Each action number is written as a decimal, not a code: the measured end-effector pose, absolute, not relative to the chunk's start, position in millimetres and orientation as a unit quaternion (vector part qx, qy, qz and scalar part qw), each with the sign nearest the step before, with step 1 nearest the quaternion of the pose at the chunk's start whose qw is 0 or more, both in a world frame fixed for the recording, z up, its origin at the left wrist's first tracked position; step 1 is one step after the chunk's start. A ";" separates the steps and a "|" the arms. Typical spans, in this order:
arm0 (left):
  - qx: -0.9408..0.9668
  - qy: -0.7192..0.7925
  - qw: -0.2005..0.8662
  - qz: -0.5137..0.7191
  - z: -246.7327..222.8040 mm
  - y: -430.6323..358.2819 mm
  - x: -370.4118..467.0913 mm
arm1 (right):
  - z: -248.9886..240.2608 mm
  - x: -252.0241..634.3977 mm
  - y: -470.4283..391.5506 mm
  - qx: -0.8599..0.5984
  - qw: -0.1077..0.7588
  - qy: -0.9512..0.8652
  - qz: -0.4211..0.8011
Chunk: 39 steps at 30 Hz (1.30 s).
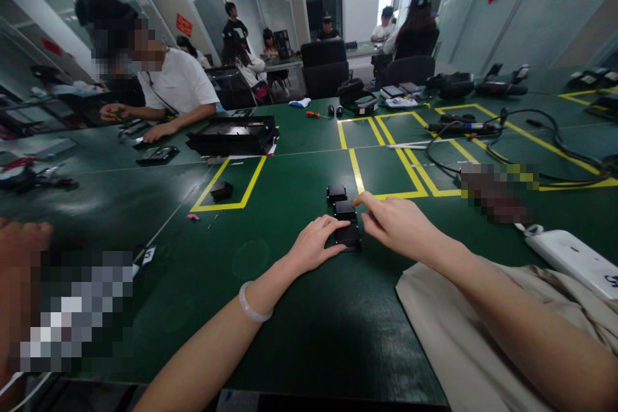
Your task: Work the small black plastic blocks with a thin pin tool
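Three small black rectangular blocks stand in a short row on the green table: a far block, a middle block and a near block. My left hand reaches the near block from the left, thumb at its front edge and forefinger along its back edge. From the right, my right hand puts a bent forefinger against the side of the middle block. Its thumb hangs apart from the forefinger, and its other fingers are partly hidden.
Another black block lies left, inside yellow tape. A black tray stands farther back, near a seated person in a white shirt. Black cables and a white power bank lie right. Beige cloth lies beneath my right forearm.
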<state>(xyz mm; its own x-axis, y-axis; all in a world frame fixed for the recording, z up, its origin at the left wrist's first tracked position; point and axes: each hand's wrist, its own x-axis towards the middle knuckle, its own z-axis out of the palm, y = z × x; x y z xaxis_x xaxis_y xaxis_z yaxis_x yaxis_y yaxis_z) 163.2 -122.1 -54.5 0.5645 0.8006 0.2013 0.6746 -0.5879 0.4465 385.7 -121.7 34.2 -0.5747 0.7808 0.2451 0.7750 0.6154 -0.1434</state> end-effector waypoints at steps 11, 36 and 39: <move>0.871 0.418 0.165 0.199 -55.3 -121.9 163.1 | 32.5 384.9 -119.7 -0.425 0.147 -0.893 0.000; 0.871 0.419 0.164 0.198 -54.6 -122.7 162.8 | 32.0 386.6 -119.3 -0.428 0.140 -0.893 0.018; 0.871 0.419 0.163 0.199 -55.5 -122.3 162.7 | 32.7 387.1 -119.7 -0.423 0.147 -0.894 0.031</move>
<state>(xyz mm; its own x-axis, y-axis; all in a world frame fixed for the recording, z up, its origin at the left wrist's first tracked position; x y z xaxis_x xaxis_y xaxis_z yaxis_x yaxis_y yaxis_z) 162.7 -122.3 -55.5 0.5704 0.7939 0.2104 0.6644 -0.5967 0.4500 387.1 -119.7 32.7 -0.5997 0.7644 0.2368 0.7464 0.6410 -0.1789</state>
